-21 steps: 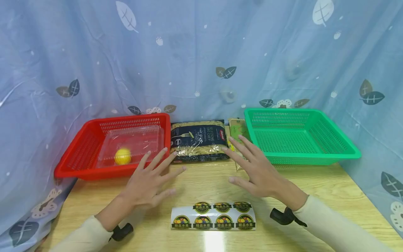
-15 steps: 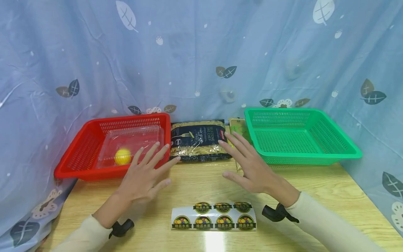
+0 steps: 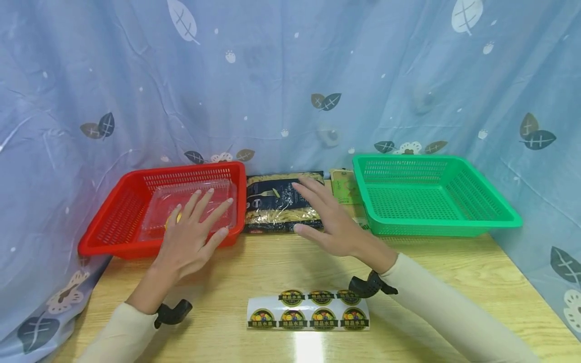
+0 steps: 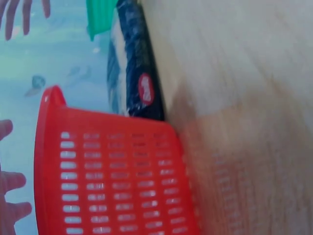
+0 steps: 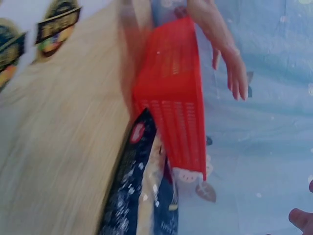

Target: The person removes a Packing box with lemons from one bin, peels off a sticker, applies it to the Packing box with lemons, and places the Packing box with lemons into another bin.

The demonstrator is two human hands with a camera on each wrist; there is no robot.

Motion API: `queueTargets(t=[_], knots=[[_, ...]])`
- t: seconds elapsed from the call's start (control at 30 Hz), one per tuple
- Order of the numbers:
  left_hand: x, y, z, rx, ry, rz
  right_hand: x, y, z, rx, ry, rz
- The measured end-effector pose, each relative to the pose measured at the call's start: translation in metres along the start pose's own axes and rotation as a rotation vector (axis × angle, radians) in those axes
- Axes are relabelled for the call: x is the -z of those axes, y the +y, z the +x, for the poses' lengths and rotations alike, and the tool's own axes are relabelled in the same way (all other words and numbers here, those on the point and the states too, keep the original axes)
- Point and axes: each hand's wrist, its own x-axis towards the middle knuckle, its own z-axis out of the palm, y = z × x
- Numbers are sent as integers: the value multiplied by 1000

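My left hand [image 3: 186, 244], fingers spread, is over the front rim of the red basket [image 3: 136, 248]. Inside the basket are a clear plastic box [image 3: 156, 206] and a round yellow thing [image 3: 179, 217], which my fingers mostly cover in the head view. My right hand [image 3: 333, 224] holds nothing; its straight fingers reach over the right part of a dark-labelled bag of pasta [image 3: 268, 201]. The left wrist view shows the red basket's slotted wall [image 4: 117, 181] close by, with left fingertips [image 4: 14, 181] at the edge.
Right of the pasta bag lies a flat green-and-tan packet [image 3: 343, 186], beside a green basket [image 3: 445, 228]. A roll of round fruit stickers [image 3: 308, 315] lies on the wooden table [image 3: 436, 292] near the front. A blue patterned curtain [image 3: 281, 75] hangs behind.
Both hands have moved left and away from the body. The left hand has come over the red basket, covering the yellow thing; the right hand has passed from the packet to the pasta bag.
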Motion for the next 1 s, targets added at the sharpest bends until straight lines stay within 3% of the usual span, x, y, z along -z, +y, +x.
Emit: queueTargets(t=[0.3,0.57,1.0], knots=[[6,-26,2,118,1,-14,-23,0,38,-114,-73,170],[19,-52,-1,232,-25,-52,-42,1,60,-237,-125,230],[30,-83,0,434,-80,-90,-76,3,89,-322,-120,402]])
